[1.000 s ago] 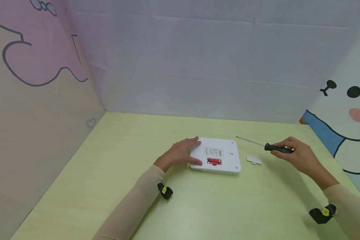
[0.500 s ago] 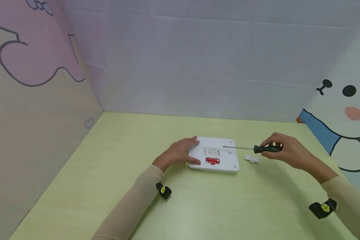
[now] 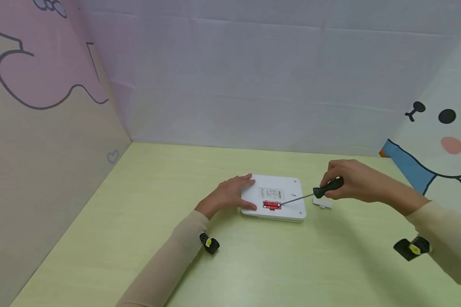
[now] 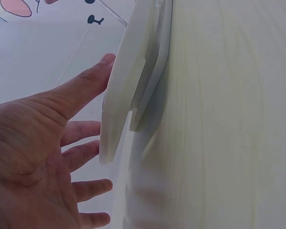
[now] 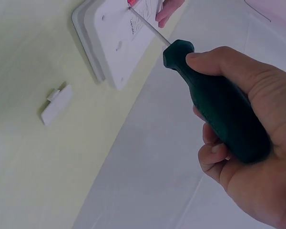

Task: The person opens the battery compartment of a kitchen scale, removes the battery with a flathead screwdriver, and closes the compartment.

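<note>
A flat white device lies with its labelled underside up, its battery slot uncovered. Inside that slot sits a red battery. My left hand rests on the device's left end, its fingers straight and spread; the left wrist view shows the thumb against the slab. My right hand grips the dark green handle of a screwdriver, thumb along the handle in the right wrist view. The screwdriver's tip meets the right end of the battery. Just right of the device is a small white battery cover.
The pale yellow-green table ends at a whitish back wall. Printed side panels stand left and right. A black wrist camera is worn on the left sleeve, another on the right.
The right hand has brought the screwdriver leftward over the device, and its tip has come down to the battery's right end. The left hand stays in place on the device.
</note>
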A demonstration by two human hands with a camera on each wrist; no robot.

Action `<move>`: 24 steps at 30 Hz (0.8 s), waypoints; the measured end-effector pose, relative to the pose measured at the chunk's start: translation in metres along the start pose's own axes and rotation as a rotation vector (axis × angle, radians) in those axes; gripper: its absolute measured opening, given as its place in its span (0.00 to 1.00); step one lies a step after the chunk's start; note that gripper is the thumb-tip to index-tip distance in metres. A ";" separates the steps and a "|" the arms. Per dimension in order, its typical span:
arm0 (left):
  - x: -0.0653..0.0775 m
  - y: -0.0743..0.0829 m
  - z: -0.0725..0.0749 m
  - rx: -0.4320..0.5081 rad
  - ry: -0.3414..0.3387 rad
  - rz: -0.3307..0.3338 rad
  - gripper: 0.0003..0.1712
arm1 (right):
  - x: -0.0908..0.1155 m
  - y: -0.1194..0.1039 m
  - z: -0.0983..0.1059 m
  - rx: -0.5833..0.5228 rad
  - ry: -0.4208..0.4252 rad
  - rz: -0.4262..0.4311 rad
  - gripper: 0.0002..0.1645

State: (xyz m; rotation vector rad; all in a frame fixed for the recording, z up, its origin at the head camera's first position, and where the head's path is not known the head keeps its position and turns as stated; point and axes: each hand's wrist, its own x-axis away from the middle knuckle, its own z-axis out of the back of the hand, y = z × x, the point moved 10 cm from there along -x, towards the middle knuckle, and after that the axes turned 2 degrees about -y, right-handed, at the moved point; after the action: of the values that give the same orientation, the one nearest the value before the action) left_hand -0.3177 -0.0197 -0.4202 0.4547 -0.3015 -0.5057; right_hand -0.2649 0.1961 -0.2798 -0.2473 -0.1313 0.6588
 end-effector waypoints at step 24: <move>0.004 0.009 0.000 -0.004 0.011 0.002 0.53 | -0.060 -0.061 0.007 0.267 -0.259 0.007 0.06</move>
State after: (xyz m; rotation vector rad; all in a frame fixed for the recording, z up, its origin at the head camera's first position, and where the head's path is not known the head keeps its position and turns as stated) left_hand -0.3111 -0.0146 -0.4151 0.4527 -0.2899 -0.5011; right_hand -0.2776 0.1136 -0.2595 0.0961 -0.2878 0.7055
